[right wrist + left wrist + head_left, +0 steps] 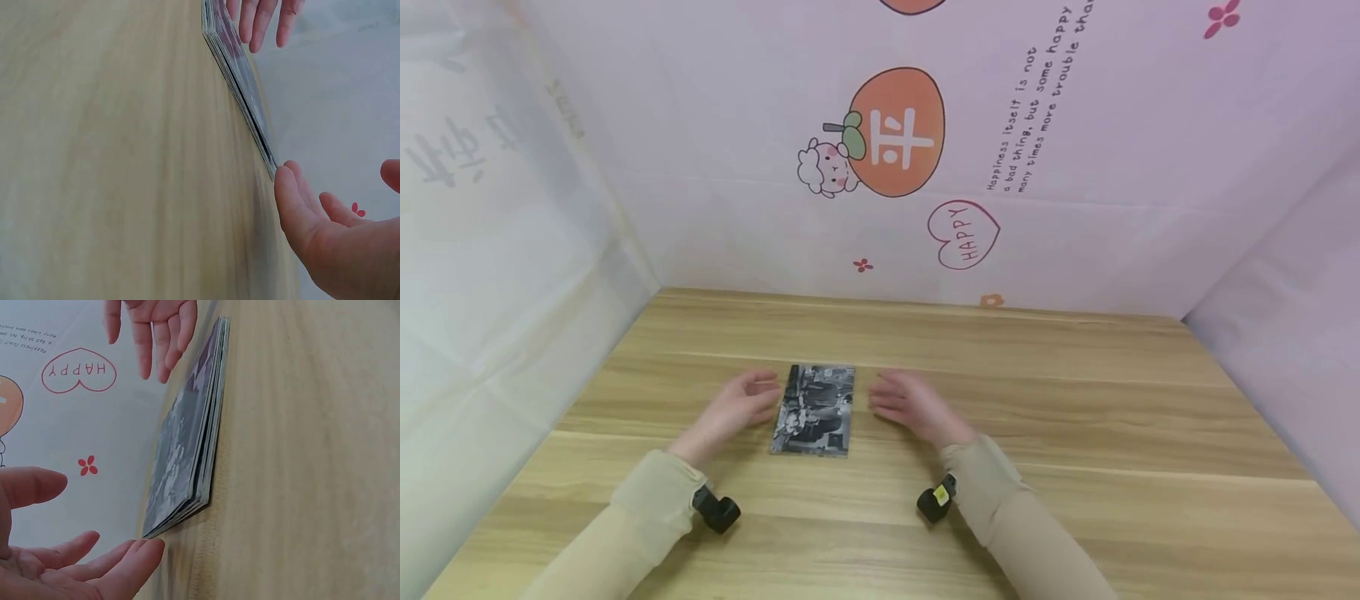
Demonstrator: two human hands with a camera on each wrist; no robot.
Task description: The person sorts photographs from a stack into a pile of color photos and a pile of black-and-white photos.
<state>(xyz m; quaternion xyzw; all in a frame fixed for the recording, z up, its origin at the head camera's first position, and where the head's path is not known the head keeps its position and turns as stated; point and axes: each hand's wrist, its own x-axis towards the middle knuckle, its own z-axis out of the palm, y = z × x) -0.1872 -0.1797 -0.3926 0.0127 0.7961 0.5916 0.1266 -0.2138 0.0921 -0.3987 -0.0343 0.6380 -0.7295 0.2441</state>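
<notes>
- Stack of thin sheets or cards (814, 411), with a black-and-white picture on its top face, lies flat on the wooden table (1075, 400), between the two hands; whether it is bound or loose, I cannot tell.
- Left hand (743, 400) is just beside the left edge of the stack; its fingers are loosely extended, thumb apart from them, and they hold nothing; if a fingertip touches the edge, the left wrist view does not let me tell.
- Right hand (916, 406) is a little blurred, near the right edge; its fingers are also relaxed and hold nothing; in the head view a strip of table shows between it and the stack.
- Hands are well apart from each other, palms turned inward; I judge that the step is one of placing hands around the stack, either before a grip or after a release; one moment cannot decide this.
- Layers look slightly uneven in the left wrist view; should the stack be taken, the move would call for both hands closing evenly on opposite edges, gently, so that layers do not slide.
</notes>
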